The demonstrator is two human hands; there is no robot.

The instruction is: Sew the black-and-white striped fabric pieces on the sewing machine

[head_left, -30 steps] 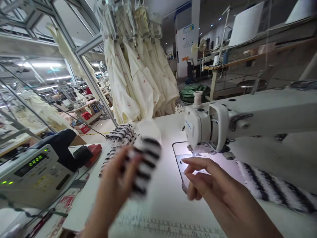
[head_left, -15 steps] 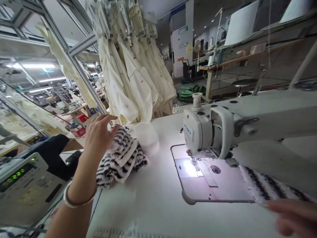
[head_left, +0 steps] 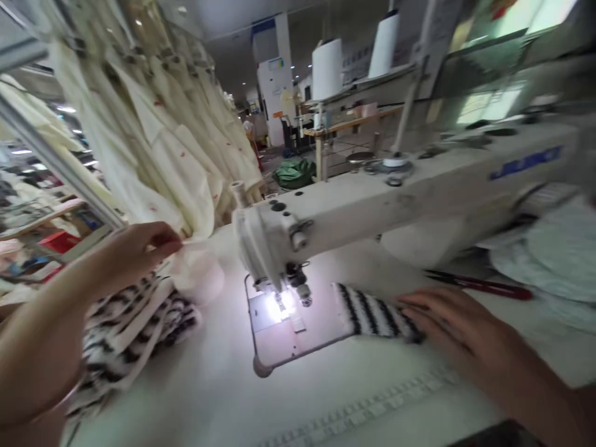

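My left hand is at the left, its thumb and fingertips closed at the upper edge of a smooth white fabric piece; blur softens the contact. Below that hand lies a heap of fuzzy black-and-white striped fabric. My right hand has its thumb and fingers at the right end of a small striped fuzzy fabric piece, which lies flat with its left end on the machine's plate. The sewing machine head stands between my hands, its lamp lighting the presser foot.
Red-handled scissors or snips lie behind my right hand, near pale fabric. A ruler scale runs along the table front. Cream garments hang at the back left. White thread cones stand behind the machine.
The view has turned right, bringing more of the machine arm and my right hand into sight. My left hand has moved from the striped heap to the white piece, its fingers closing.
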